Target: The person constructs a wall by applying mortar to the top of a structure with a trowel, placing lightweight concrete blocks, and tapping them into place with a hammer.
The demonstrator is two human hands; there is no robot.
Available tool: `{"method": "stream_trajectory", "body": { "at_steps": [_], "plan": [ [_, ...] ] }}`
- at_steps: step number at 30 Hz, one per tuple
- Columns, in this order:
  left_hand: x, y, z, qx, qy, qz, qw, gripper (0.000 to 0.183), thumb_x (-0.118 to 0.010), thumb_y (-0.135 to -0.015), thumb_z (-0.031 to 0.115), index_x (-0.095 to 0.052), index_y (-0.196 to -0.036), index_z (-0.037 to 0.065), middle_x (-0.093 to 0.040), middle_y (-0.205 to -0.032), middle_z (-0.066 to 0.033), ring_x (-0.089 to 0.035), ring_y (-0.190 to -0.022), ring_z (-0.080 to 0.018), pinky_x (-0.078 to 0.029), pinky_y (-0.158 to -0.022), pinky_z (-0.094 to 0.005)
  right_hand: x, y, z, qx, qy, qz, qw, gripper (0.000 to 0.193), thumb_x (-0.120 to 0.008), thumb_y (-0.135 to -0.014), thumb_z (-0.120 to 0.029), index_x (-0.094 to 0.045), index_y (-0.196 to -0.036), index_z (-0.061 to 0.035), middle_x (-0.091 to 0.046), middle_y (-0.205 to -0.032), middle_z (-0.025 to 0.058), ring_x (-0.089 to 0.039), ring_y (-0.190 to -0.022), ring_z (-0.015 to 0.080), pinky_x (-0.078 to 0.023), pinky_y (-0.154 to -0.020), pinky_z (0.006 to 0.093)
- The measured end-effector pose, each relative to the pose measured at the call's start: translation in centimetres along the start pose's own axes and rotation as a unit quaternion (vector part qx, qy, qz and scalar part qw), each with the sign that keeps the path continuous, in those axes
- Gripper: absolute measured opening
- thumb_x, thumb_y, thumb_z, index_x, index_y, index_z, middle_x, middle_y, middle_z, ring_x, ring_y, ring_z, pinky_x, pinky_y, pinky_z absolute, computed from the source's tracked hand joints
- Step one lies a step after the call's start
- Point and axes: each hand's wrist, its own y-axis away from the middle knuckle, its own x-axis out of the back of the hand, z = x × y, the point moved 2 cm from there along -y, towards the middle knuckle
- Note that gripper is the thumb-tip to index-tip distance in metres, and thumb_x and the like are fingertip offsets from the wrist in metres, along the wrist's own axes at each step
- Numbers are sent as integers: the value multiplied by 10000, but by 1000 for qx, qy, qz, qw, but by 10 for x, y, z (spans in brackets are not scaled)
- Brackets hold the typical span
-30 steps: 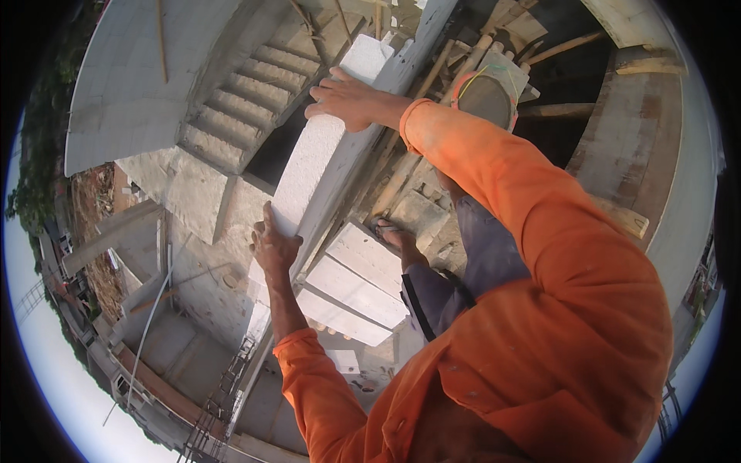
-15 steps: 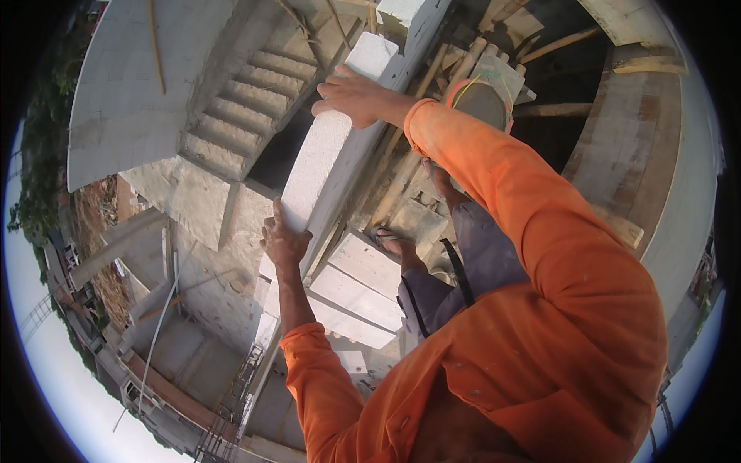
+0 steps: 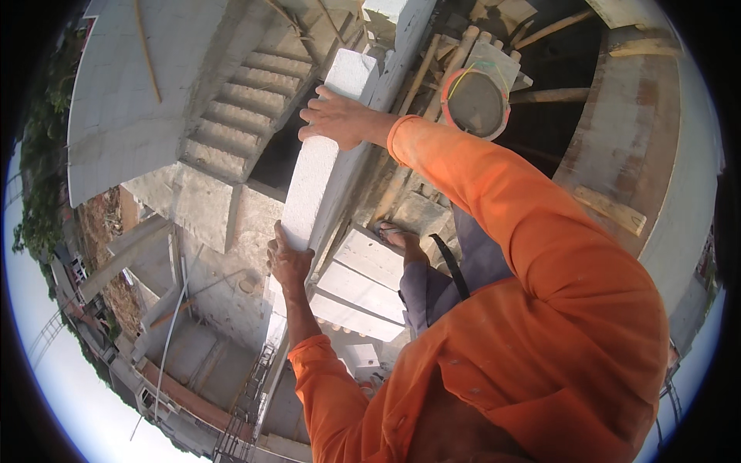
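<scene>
A long white building block [image 3: 312,181] with a rough, pitted top lies along the top of a white wall [image 3: 355,166]. My right hand [image 3: 336,119] reaches across the block toward its far end, fingers hooked over the left side. At the near end my left hand [image 3: 290,258] grips the block, fingers along its left edge and thumb spread to the right. The palms and the block's underside are hidden. Past its far end, another white block [image 3: 384,11] stands on the wall, with a gap between them.
Right of the wall, a bucket of grey mortar [image 3: 475,104] stands on the scaffold beside bamboo poles [image 3: 455,65]. Several white blocks [image 3: 359,289] lie near my foot [image 3: 397,234]. Concrete stairs [image 3: 247,108] descend beyond the wall's left side, next to a dark opening [image 3: 282,154].
The block's far end has shifted left and toward me, widening the gap to the far block. Both hands keep their hold. More of the mortar bucket shows past my right arm.
</scene>
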Motion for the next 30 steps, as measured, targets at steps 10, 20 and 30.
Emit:
{"method": "stream_trajectory", "body": {
  "at_steps": [10, 20, 30],
  "plan": [
    [-4, -4, -12, -11, 5, 14, 1000, 1061, -768, -530, 160, -265, -1464, 184, -523, -1161, -172, -509, -1100, -394, -388, -964, -501, 1, -5, -4, 12, -16, -11, 1000, 586, -724, -650, -80, -595, -1180, -292, -510, -1012, -17, -474, -1050, 154, -264, -1005, 413],
    [9, -32, 40, -53, 27, 42, 997, 987, -731, -556, 165, -314, -1450, 172, -544, -1152, -166, -518, -1094, -383, -397, -915, -531, 15, 2, 56, -10, -28, -6, 1000, 674, -710, -604, 1, -577, -1206, -271, -512, -1043, 7, -485, -1087, 182, -254, -1053, 413],
    [6, -46, 60, -53, -2, 62, 997, 957, -740, -603, 200, -303, -1454, 220, -549, -1111, -155, -539, -1035, -372, -406, -862, -542, 24, 3, 76, -47, -31, -79, 995, 727, -659, -634, 41, -530, -1267, -292, -508, -1189, 26, -435, -1229, 183, -209, -1108, 449]
  ]
}}
